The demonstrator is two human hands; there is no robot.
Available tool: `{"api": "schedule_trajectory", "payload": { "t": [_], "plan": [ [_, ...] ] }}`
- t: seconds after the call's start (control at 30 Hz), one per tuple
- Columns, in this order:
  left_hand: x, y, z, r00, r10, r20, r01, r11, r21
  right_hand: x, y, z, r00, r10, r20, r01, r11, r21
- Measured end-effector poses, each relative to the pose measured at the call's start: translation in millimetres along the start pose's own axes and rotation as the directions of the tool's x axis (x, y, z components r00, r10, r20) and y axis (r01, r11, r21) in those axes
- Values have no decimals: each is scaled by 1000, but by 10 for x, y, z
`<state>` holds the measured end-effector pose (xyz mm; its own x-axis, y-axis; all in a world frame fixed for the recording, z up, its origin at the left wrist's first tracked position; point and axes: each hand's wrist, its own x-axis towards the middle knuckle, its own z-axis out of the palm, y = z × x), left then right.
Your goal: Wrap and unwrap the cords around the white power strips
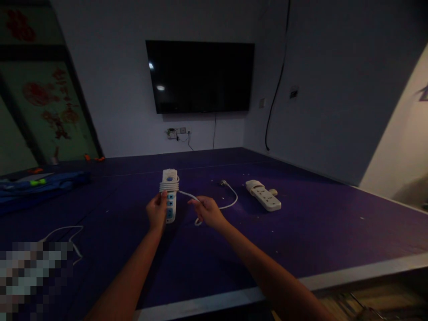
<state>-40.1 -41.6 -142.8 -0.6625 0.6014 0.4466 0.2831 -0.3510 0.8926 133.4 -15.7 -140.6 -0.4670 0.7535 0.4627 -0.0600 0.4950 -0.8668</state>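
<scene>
My left hand (157, 211) is closed round the lower part of a white power strip (169, 189) with blue sockets, held upright above the purple surface. Several turns of its white cord (214, 203) are wound round the strip's upper part. My right hand (207, 211) pinches the loose cord just right of the strip. From there the cord runs on to its plug (223, 182), which lies on the surface.
A second white power strip (264, 195) lies to the right on the purple surface (301, 232). Another white cable (65, 232) lies at the left. A blue bundle (36, 187) sits at the far left. A dark TV (200, 76) hangs on the wall ahead.
</scene>
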Motion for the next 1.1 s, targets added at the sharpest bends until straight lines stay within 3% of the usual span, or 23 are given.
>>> {"api": "schedule_trajectory", "payload": {
  "t": [0.1, 0.27, 0.4, 0.53, 0.63, 0.77, 0.9, 1.1],
  "plan": [
    [-23, 18, 3, 996, 68, 49, -73, 992, 104, -36, -47, -11, 987, -156, 26, 156, 935, -319],
    [-76, 49, 8, 951, 217, 219, -289, 873, 393, -80, -71, -72, 962, -202, 184, 271, 608, -746],
    [-145, 74, 30, 859, 224, 461, -472, 694, 543, -83, -76, -99, 950, -149, 273, 310, 417, -854],
    [-217, 123, 94, 745, 107, 659, -616, 490, 617, -67, -125, -163, 960, -92, 263, 279, 308, -909],
    [-268, 167, 149, 651, -19, 759, -708, 343, 617, -58, -145, -249, 973, -119, 196, 223, 283, -933],
    [-318, 210, 169, 542, -48, 839, -783, 334, 525, -46, -123, -360, 971, -229, 75, 153, 347, -925],
    [-338, 240, 128, 497, 5, 868, -808, 368, 460, -28, -88, -414, 953, -300, -37, 103, 438, -893],
    [-355, 231, 103, 431, 47, 901, -843, 376, 384, -22, -42, -396, 937, -347, -39, 137, 467, -874]
  ]
}}
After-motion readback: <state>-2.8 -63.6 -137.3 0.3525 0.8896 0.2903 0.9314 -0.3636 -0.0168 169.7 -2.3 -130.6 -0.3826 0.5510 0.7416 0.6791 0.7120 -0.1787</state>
